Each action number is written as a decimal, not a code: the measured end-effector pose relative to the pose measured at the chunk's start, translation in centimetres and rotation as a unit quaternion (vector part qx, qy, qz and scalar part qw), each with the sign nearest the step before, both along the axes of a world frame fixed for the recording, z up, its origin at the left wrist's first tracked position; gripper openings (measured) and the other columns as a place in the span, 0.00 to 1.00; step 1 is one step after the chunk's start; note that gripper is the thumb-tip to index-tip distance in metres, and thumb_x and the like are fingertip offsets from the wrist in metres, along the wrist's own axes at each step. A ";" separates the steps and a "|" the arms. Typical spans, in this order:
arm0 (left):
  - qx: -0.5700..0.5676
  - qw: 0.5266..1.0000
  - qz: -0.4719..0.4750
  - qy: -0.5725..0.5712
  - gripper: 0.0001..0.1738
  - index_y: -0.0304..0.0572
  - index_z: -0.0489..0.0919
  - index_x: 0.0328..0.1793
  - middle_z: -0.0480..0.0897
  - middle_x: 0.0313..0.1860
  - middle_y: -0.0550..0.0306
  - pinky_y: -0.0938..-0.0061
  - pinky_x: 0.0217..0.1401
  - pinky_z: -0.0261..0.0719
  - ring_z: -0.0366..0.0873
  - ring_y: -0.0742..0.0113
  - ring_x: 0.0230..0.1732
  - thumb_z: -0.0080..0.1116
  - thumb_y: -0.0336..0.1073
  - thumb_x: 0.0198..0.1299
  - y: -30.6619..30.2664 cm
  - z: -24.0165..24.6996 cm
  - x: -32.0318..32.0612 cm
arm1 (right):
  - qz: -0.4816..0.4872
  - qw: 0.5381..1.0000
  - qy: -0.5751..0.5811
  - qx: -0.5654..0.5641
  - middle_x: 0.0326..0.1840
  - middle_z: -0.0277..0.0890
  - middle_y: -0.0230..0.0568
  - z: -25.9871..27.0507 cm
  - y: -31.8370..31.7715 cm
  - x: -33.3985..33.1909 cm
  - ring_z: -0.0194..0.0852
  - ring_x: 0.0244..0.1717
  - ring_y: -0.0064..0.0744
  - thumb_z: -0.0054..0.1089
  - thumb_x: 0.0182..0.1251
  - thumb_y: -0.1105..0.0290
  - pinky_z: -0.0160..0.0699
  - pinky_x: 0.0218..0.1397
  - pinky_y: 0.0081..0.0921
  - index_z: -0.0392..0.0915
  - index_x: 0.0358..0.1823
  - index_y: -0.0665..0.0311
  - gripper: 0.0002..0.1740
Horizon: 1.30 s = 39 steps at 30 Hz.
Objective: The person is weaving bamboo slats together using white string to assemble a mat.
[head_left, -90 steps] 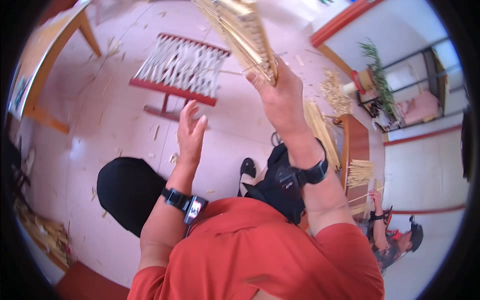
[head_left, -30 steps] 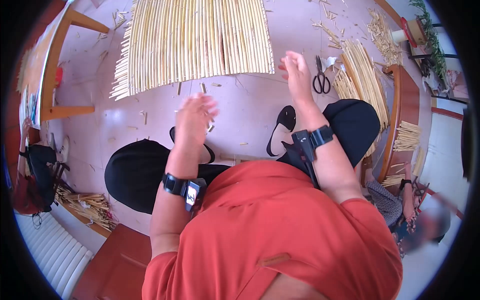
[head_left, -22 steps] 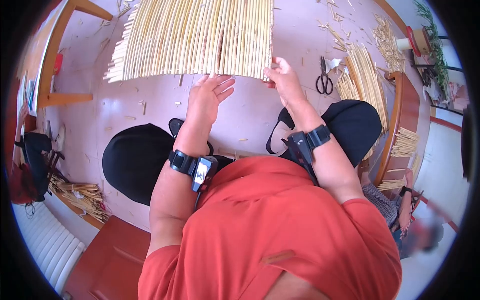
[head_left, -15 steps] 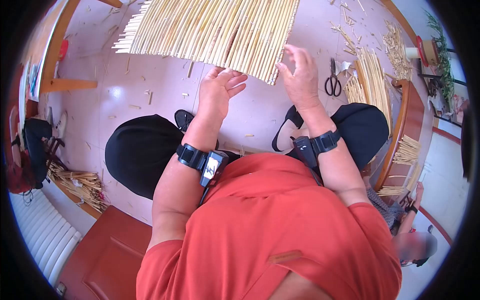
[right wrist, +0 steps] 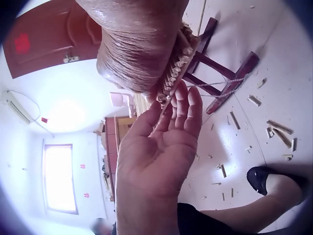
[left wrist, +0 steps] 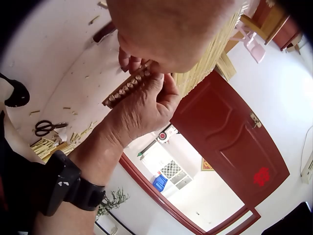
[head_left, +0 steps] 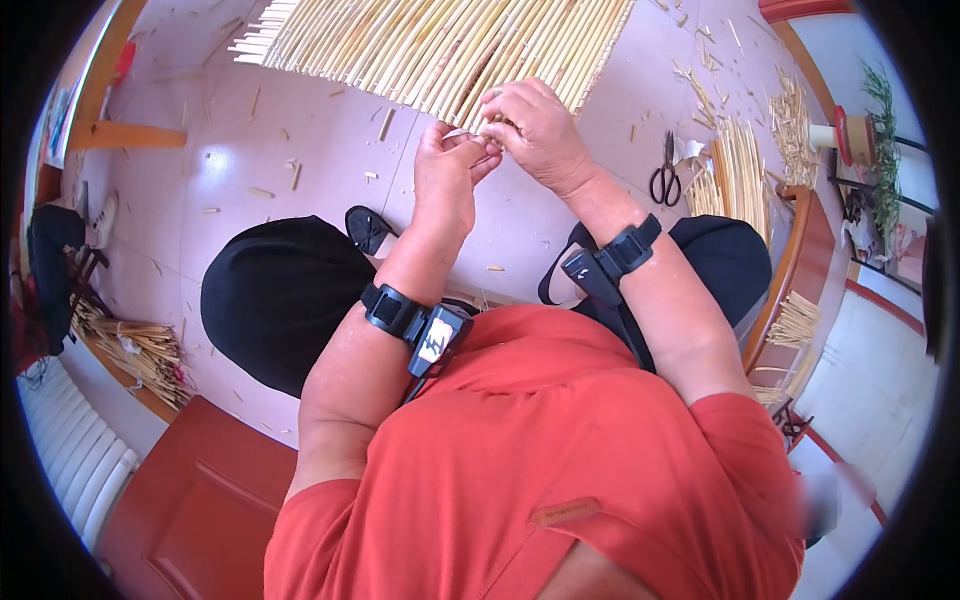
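Your left hand: raised before you, palm toward right hand, thumb and fingers pinching near edge of stick mat. Your right hand: bent across beside it, gripping same edge, some fingers hidden. Mat: ahead of you above floor; sticks point away, leaning right. Red stool frame below. Scissors, stick bundle at right; offcuts scattered.

The pale floor below you carries scissors, scattered short stick pieces and a heap of sticks.
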<state>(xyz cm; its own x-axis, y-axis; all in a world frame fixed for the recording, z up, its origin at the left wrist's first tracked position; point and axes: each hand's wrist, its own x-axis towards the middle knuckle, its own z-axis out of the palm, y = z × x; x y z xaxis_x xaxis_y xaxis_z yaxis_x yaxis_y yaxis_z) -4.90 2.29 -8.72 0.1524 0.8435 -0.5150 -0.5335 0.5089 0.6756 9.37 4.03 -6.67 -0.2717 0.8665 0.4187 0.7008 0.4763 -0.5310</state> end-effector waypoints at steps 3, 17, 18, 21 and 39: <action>-0.005 1.000 0.016 0.001 0.18 0.31 0.66 0.58 0.75 0.40 0.53 0.67 0.47 0.85 0.80 0.63 0.40 0.51 0.22 0.62 0.2 0.0 0.0 | 0.029 0.999 -0.009 0.012 0.40 0.80 0.34 0.0 0.2 0.2 0.74 0.44 0.37 0.66 0.51 0.74 0.76 0.49 0.32 0.79 0.31 0.63 0.06; -0.003 0.999 0.035 0.020 0.16 0.32 0.68 0.52 0.76 0.39 0.54 0.74 0.36 0.86 0.80 0.68 0.34 0.52 0.21 0.57 0.9 -0.3 -0.2 | 0.074 0.995 -0.026 0.059 0.32 0.75 0.35 -0.1 1.4 -1.0 0.73 0.38 0.39 0.66 0.46 0.76 0.75 0.41 0.31 0.78 0.29 0.63 0.08; 0.004 0.999 0.036 0.021 0.16 0.31 0.68 0.52 0.76 0.40 0.53 0.73 0.37 0.86 0.80 0.67 0.34 0.52 0.21 0.56 1.0 -0.4 -0.3 | 0.083 0.994 -0.040 0.066 0.30 0.74 0.36 0.2 1.5 -1.3 0.73 0.36 0.39 0.66 0.45 0.76 0.75 0.40 0.32 0.77 0.28 0.63 0.08; 0.011 0.999 0.035 0.018 0.16 0.30 0.68 0.52 0.76 0.41 0.51 0.70 0.39 0.88 0.80 0.65 0.36 0.51 0.21 0.57 1.3 -1.1 -0.7 | 0.061 0.991 0.001 0.121 0.28 0.71 0.38 3.0 1.2 -2.4 0.72 0.35 0.41 0.65 0.49 0.77 0.73 0.38 0.32 0.75 0.29 0.63 0.07; 0.014 1.000 0.016 0.012 0.14 0.33 0.67 0.54 0.76 0.46 0.50 0.65 0.49 0.84 0.80 0.63 0.41 0.50 0.26 0.63 1.4 -0.5 -0.4 | -0.009 0.775 0.528 -0.346 0.27 0.75 0.40 10.0 1.4 -3.9 0.79 0.24 0.29 0.44 0.77 0.65 0.82 0.29 0.19 0.69 0.38 0.68 0.13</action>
<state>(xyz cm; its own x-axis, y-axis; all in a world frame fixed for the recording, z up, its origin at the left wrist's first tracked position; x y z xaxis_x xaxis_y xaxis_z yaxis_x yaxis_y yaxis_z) -5.32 3.68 -9.19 0.1131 0.8615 -0.4950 -0.5326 0.4732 0.7018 5.51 5.40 3.35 -0.0783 0.9828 -0.1673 -0.2960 -0.1831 -0.9375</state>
